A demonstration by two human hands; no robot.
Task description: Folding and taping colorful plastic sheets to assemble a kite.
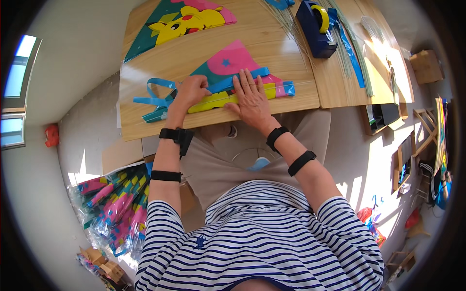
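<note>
A folded kite sail [233,57] of thin pink, green and yellow sheet lies near the front edge of the wooden table. Along it runs a flat blue ribbon [224,86], whose loose looped end [154,100] spreads past the sail on the left. With curled fingers, my left hand [191,93] pinches the ribbon against the sail; its fingertips are partly hidden. My right hand [253,101] lies flat, fingers stretched, pressing on the ribbon and the sail. A clear strip or thin rod crosses the sail toward a blue patch [289,88] at its right tip.
Another printed sail [187,24] lies at the far left of the table. A dark blue tape dispenser [316,31] stands at the back right, beside thin rods [357,53] and a blue strip [353,60]. Bagged, colourful sails [119,206] lie at lower left.
</note>
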